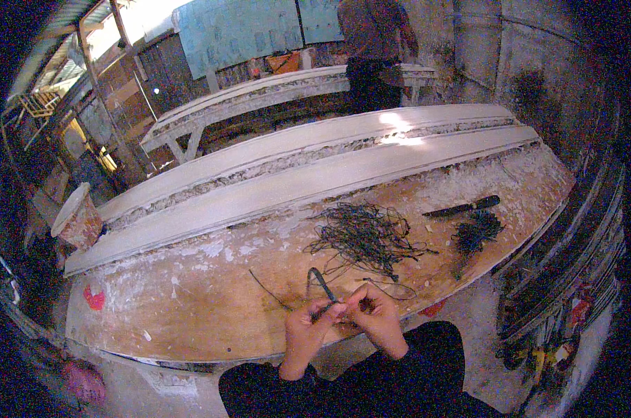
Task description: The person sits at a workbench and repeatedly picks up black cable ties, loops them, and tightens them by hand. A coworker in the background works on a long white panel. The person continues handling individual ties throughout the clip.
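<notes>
Head view shows a dark strip (322, 283) at the lower centre of the frame, bent into a loop over the worktop (183, 299). The left hand (305, 330) pinches it between thumb and finger; the right hand (378, 320) has its fingers curled just beside, but whether they grasp it I cannot tell. The strip seems to be light, bendable and a little springy, so it is best pinched near the loop's base. At the left, a stained bucket (79, 216) leans; its contents are hidden.
</notes>
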`<state>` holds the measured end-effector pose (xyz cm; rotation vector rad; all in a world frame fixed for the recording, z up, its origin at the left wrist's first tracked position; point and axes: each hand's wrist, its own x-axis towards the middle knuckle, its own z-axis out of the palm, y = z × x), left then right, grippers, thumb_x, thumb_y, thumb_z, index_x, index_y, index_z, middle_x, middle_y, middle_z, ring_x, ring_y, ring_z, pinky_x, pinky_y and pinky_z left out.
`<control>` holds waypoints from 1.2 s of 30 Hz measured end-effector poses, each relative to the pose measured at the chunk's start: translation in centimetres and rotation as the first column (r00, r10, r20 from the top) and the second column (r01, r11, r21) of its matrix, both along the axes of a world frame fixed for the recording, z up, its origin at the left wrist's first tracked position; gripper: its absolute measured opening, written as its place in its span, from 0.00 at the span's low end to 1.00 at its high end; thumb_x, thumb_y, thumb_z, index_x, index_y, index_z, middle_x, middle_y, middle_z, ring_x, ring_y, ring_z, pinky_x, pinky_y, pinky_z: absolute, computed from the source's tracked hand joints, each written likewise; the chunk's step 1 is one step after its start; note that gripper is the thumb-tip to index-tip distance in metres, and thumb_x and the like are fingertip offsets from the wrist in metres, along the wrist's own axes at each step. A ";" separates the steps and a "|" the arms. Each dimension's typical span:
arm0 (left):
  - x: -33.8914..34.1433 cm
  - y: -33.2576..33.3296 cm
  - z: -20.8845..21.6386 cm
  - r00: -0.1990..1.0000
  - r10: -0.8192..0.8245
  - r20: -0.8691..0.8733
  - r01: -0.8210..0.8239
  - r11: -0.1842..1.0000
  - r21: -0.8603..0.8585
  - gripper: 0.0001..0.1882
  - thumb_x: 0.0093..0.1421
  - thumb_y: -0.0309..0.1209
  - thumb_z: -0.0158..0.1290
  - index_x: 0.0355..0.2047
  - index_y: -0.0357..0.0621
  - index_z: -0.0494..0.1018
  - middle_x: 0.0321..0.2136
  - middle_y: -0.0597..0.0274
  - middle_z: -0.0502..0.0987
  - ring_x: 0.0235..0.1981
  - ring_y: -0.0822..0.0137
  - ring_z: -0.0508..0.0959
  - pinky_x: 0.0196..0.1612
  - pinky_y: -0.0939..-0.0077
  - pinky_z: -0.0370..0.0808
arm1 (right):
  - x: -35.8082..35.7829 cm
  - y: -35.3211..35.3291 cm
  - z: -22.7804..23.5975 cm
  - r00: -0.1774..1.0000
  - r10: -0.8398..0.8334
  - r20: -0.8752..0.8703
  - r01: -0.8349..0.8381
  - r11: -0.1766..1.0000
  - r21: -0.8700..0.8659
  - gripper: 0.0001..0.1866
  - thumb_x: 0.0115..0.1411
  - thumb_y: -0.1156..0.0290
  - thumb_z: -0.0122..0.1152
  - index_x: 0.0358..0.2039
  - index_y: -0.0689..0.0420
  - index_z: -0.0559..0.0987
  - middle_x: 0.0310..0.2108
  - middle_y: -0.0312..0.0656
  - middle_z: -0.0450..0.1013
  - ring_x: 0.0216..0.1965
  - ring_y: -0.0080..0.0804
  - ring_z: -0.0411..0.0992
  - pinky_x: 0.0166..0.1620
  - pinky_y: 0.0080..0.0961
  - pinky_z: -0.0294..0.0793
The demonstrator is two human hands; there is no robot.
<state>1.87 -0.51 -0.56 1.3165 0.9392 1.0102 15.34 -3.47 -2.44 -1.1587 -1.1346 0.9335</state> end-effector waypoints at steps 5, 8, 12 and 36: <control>-0.5 0.6 0.3 0.999 -0.025 0.042 0.028 0.997 -0.074 0.08 0.53 0.29 0.52 0.26 0.35 0.74 0.22 0.61 0.76 0.23 0.74 0.74 0.28 0.83 0.70 | 0.5 -0.4 1.2 0.998 0.066 -0.017 -0.068 0.990 -0.122 0.06 0.54 0.71 0.54 0.25 0.59 0.71 0.28 0.36 0.69 0.32 0.22 0.67 0.36 0.19 0.66; -1.2 0.4 1.0 0.994 -0.088 -0.057 0.087 0.996 -0.026 0.08 0.53 0.29 0.52 0.26 0.35 0.74 0.21 0.61 0.76 0.22 0.74 0.74 0.27 0.83 0.70 | 0.8 -0.3 1.7 0.999 0.002 0.049 -0.001 1.000 -0.016 0.10 0.55 0.65 0.52 0.27 0.59 0.73 0.31 0.39 0.69 0.38 0.26 0.66 0.42 0.24 0.63; -1.0 0.1 1.1 0.972 -0.233 -0.007 0.229 0.960 -0.161 0.08 0.53 0.30 0.52 0.26 0.35 0.74 0.20 0.62 0.75 0.21 0.75 0.74 0.26 0.83 0.70 | 1.1 -0.3 2.2 0.998 0.067 -0.015 -0.062 0.979 0.195 0.16 0.58 0.60 0.47 0.33 0.61 0.74 0.38 0.41 0.67 0.44 0.32 0.63 0.48 0.28 0.59; -0.3 0.5 -0.6 0.881 -0.448 -0.154 0.445 0.894 -0.054 0.09 0.54 0.32 0.51 0.25 0.38 0.73 0.17 0.67 0.73 0.19 0.78 0.71 0.24 0.83 0.67 | 2.4 0.1 3.5 0.991 -0.110 0.072 0.089 0.965 0.249 0.22 0.58 0.53 0.41 0.37 0.58 0.73 0.43 0.44 0.68 0.48 0.34 0.62 0.51 0.31 0.57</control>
